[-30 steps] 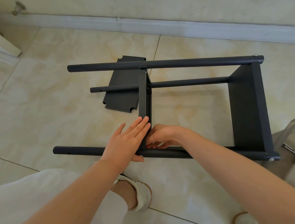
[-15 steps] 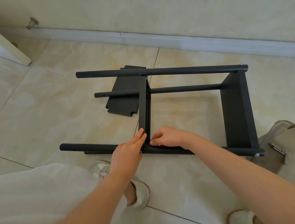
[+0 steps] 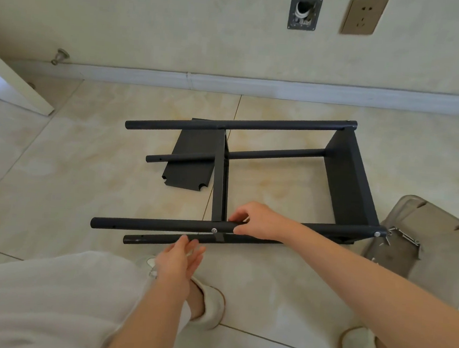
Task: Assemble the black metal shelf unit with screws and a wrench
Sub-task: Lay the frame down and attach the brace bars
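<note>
On the beige tiled floor [image 3: 82, 188], just short of the wall, a black metal shelf unit [image 3: 347, 178] lies on its side, its four round tubes running left to right. One shelf panel closes its right end, and a second, narrower-looking shelf panel [image 3: 220, 184] stands edge-on across the middle. Behind that, a loose flat black panel with notched corners [image 3: 190, 165] lies on the tiles, partly under the far tubes. A translucent plastic tray [image 3: 438, 247] sits touching the unit's right end, with small metal parts in it that are too small to identify.

The right hand [image 3: 257, 220] grips the near upper tube [image 3: 149, 225] just right of the middle panel, fingers curled over the top and thumb beneath. The left hand [image 3: 179, 261] holds nothing; its fingers are straight and slightly spread, tips at the near lower tube [image 3: 156, 240], though actual contact cannot be told. A silver screw head [image 3: 214, 230] shows in the upper tube at the middle joint, and another silver screw head [image 3: 377, 234] at its right end.
</note>
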### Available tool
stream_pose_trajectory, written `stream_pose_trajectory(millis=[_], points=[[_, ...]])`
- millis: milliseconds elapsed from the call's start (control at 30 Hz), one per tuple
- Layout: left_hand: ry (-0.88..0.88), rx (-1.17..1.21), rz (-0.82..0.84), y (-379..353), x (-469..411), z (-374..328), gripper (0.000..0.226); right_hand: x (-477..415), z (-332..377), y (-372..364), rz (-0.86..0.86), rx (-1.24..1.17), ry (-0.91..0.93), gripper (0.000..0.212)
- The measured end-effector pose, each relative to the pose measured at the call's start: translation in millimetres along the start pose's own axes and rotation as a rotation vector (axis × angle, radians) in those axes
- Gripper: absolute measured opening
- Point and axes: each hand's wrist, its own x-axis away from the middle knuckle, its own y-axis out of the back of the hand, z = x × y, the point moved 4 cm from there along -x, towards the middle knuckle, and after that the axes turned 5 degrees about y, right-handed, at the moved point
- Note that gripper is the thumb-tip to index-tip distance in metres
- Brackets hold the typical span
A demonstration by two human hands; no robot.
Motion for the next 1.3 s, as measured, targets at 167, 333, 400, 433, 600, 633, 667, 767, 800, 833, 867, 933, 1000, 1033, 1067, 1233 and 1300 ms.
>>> stream_pose_trajectory(millis=[167, 333, 400, 433, 600, 633, 667, 767, 800, 833, 867, 933, 1000, 1033, 1067, 1233, 1300], points=[[0.046, 0.174, 0.097, -10.0, -5.4, -16.3, 0.030, 5.3, 2.0, 0.9, 0.007, 0.012, 0.013, 0.034], [0.123, 0.343, 0.149, -14.7, -9.8, -24.4, 0.035, 8.5, 4.5, 1.2, -0.002, 0.028, 0.029, 0.035], [0.145, 0.411, 0.165, -14.4, -13.5, -29.9, 0.035, 9.5, 5.4, 2.0, -0.008, 0.036, 0.039, 0.034], [0.157, 0.429, 0.168, -14.2, -15.1, -32.0, 0.033, 10.0, 5.6, 1.9, -0.012, 0.040, 0.045, 0.034], [0.177, 0.407, 0.175, -16.2, -15.3, -37.0, 0.021, 11.2, 6.1, 4.0, -0.059, 0.062, 0.045, 0.035], [0.174, 0.405, 0.182, -17.0, -14.5, -38.2, 0.020, 10.8, 6.2, 6.0, -0.066, 0.064, 0.042, 0.035], [0.171, 0.405, 0.192, -17.9, -13.6, -39.8, 0.020, 10.7, 6.3, 8.3, -0.072, 0.064, 0.040, 0.035], [0.170, 0.416, 0.224, -20.4, -11.3, -44.6, 0.025, 10.8, 6.3, 13.8, -0.083, 0.063, 0.037, 0.035], [0.173, 0.419, 0.232, -21.0, -10.5, -45.1, 0.023, 11.1, 6.2, 14.2, -0.083, 0.069, 0.038, 0.035], [0.175, 0.420, 0.239, -21.3, -10.0, -44.9, 0.021, 11.5, 6.2, 13.9, -0.083, 0.078, 0.039, 0.034], [0.172, 0.418, 0.244, -21.5, -9.2, -44.8, 0.018, 11.9, 6.4, 13.3, -0.085, 0.086, 0.039, 0.034], [0.166, 0.410, 0.251, -21.4, -6.8, -45.2, 0.015, 12.6, 7.7, 13.2, -0.092, 0.096, 0.037, 0.035], [0.167, 0.404, 0.263, -22.2, -3.0, -47.4, 0.015, 14.1, 10.2, 15.2, -0.096, 0.107, 0.037, 0.034], [0.167, 0.402, 0.271, -23.1, -0.5, -49.7, 0.015, 15.1, 12.4, 17.5, -0.098, 0.117, 0.039, 0.034], [0.163, 0.401, 0.277, -24.2, 2.4, -52.7, 0.015, 16.5, 15.1, 20.9, -0.101, 0.133, 0.044, 0.033], [0.071, 0.365, 0.318, -35.0, 25.8, -88.9, 0.027, 24.8, 41.7, 56.9, -0.133, 0.249, 0.078, 0.033], [0.016, 0.326, 0.344, -42.0, 41.3, -111.2, 0.032, 30.7, 56.1, 77.4, -0.171, 0.315, 0.090, 0.033]])
